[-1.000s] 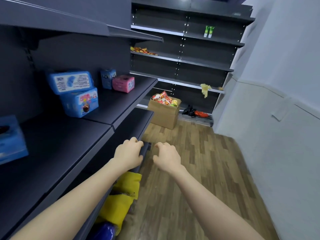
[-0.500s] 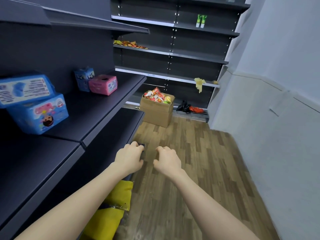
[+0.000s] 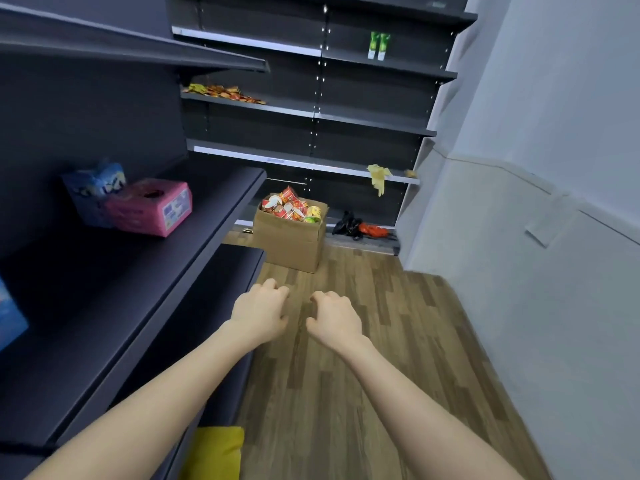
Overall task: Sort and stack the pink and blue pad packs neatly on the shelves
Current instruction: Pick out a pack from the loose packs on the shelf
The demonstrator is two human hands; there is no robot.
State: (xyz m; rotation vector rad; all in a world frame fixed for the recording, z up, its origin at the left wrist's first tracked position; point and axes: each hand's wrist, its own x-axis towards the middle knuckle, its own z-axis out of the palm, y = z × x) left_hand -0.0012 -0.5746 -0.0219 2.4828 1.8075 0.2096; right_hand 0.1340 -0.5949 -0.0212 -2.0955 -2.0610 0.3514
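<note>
**While both hands are empty, three packs sit on the left shelves**

Since labels were what I went looking for, bad news first: nothing here reads clearly. The pink pack [image 3: 149,207] has a blue-and-white panel on its near end with print on it, but it's way too blurry to get a brand. It lies on the middle shelf [image 3: 138,271] of the left unit, toward the far end. A blue pack [image 3: 93,188] stands just behind it on the left, apparently touching it. That one has pale markings up top, also unreadable. A second blue pack [image 3: 8,317] pokes in at the left edge at the same shelf level, nearer, mostly cut off and well apart from the other two. So the count is one pink, two blue.

Both hands are out in front over the wood floor [image 3: 346,410], near the corner of the lower shelf [image 3: 221,271]. The left hand [image 3: 259,315] and right hand [image 3: 334,318] are close together without touching, knuckles up, fingers loosely curled, gripping nothing.

Further back there's one cardboard box [image 3: 291,244] on the floor, open and heaped with red and yellow printed tubs; I can't read or count those. On the far unit:
- two green tubes [image 3: 378,46] side by side on an upper shelf
- a scatter of snack packets [image 3: 225,93] one shelf lower on the left
- one yellow glove [image 3: 379,174] draped over a lower shelf edge

A black and red bundle [image 3: 360,228] lies on the floor right of the box. There's something yellow [image 3: 214,452] at the near bottom edge, no idea what.
</note>
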